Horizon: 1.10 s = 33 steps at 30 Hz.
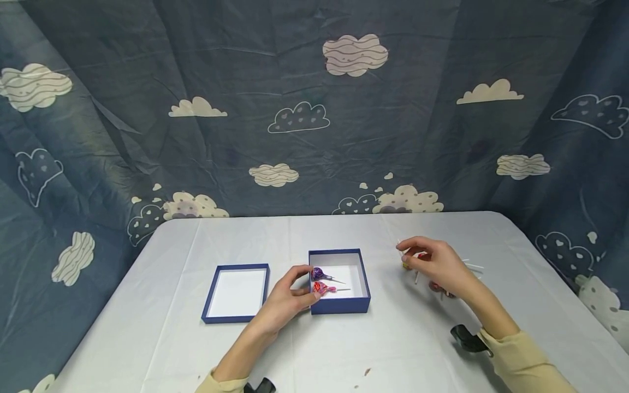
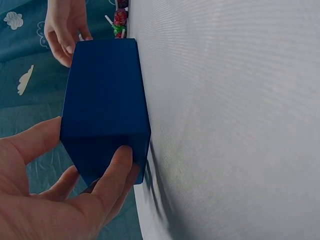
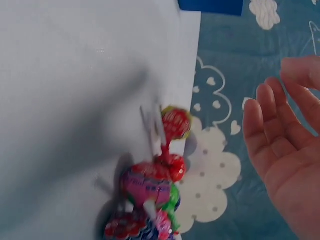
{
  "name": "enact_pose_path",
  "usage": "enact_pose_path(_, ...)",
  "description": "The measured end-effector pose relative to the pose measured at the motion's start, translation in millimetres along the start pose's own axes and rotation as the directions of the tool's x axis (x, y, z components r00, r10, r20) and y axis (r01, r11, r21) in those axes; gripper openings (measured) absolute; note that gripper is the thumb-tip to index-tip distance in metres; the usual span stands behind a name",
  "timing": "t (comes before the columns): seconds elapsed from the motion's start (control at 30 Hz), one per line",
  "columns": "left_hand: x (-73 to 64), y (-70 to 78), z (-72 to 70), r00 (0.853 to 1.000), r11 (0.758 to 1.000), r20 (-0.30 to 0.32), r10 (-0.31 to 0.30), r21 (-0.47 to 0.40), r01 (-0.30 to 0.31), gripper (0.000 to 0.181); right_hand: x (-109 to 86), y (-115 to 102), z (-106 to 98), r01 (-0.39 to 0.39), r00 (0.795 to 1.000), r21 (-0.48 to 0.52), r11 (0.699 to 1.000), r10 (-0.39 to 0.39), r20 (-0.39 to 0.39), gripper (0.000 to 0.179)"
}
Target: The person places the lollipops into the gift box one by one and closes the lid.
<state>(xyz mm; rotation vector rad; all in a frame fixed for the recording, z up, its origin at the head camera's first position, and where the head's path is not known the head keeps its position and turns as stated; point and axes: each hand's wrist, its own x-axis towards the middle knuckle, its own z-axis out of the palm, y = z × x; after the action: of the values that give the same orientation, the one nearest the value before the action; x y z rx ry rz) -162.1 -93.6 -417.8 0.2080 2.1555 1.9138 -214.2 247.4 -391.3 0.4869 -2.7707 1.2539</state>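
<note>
My left hand [image 1: 290, 295] holds the left side of an open blue box [image 1: 340, 307], fingers at the rim and against its outer wall. A purple-wrapped lollipop [image 1: 318, 274] and a red-and-pink lollipop [image 1: 322, 287] lie inside, sticks pointing right. To the right, my right hand [image 1: 439, 267] hovers over a group of wrapped lollipops, its fingers bent loosely. The right wrist view shows no candy between those fingers; a red-and-yellow lollipop [image 3: 176, 122] lies beside a pink-and-purple one [image 3: 145, 186]. In the left wrist view the box's blue outer wall [image 2: 102, 90] hides part of the right hand.
A blue-edged box lid [image 1: 236, 293], white inside, lies left of the box. White sticks [image 1: 472, 266] poke out past my right hand. Small brown specks [image 1: 367, 371] mark the white tablecloth [image 1: 393, 344] near the front. A dark cloud-patterned curtain [image 1: 275, 147] hangs behind.
</note>
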Motion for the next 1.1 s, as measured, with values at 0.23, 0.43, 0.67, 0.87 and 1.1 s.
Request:
enact_pose_path(0.23, 0.6, -0.6, -0.5, 1.0, 1.0, 0.002, 0.0, -0.006, 0.0, 0.058, 5.4, 16, -7, -0.019, 0.999, -0.027, 0.999, 0.02, 0.035, 0.022)
enact_pose_path(0.43, 0.6, -0.6, -0.5, 1.0, 1.0, 0.002, -0.005, -0.006, 0.005, 0.059, 11.3, 30, -13, -0.017, 0.996, -0.066, 0.998, 0.022, 0.081, 0.024)
enact_pose_path(0.67, 0.6, -1.0, -0.8, 1.0, 1.0, -0.002, -0.005, -0.002, 0.005, 0.058, 19.3, 40, -19, 0.002, 0.986, -0.044, 0.999, 0.005, 0.165, 0.024)
enact_pose_path(0.87, 1.1, -1.4, -1.2, 1.0, 1.0, -0.002, 0.001, 0.004, -0.001, 0.058, 29.2, 45, -23, 0.022, 0.967, -0.102, 0.995, 0.004, 0.254, 0.024)
enact_pose_path(1.1, 1.6, -0.7, -1.0, 1.0, 1.0, -0.006, -0.006, 0.008, 0.006, 0.057, 41.4, 49, -22, 0.027, 0.94, -0.177, 0.984, 0.035, 0.34, 0.027)
